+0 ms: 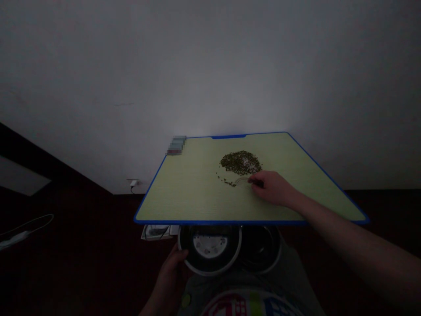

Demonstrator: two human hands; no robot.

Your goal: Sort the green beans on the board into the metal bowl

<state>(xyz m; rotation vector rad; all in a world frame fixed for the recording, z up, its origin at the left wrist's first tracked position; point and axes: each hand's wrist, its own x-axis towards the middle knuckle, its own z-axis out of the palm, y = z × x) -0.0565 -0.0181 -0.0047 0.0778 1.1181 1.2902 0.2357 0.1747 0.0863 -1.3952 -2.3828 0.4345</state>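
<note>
Left hand (173, 270) is curled on the rim of one of two bowls, first bowl (209, 245) with the second bowl (259, 250) just beside it, below the table (217, 222). Up top there's one heap of green beans (240, 162) plus strays, right hand (272, 188) pinched together beside it, can't tell if it's holding any.

1. The right hand (272, 188) rests on the blue-edged worktop (184, 193), its fingers (255, 179) pinched together just beside a heap of green mung beans (240, 162); whether they hold any beans cannot be told.
2. A few loose beans (226, 181) lie scattered left of the fingers.
3. The left hand (171, 272) grips the rim of a dark round bowl (210, 252) below the worktop's near edge, just beside a second bowl (259, 250).
4. A blurred stack (176, 145) sits at the worktop's far left corner.
</note>
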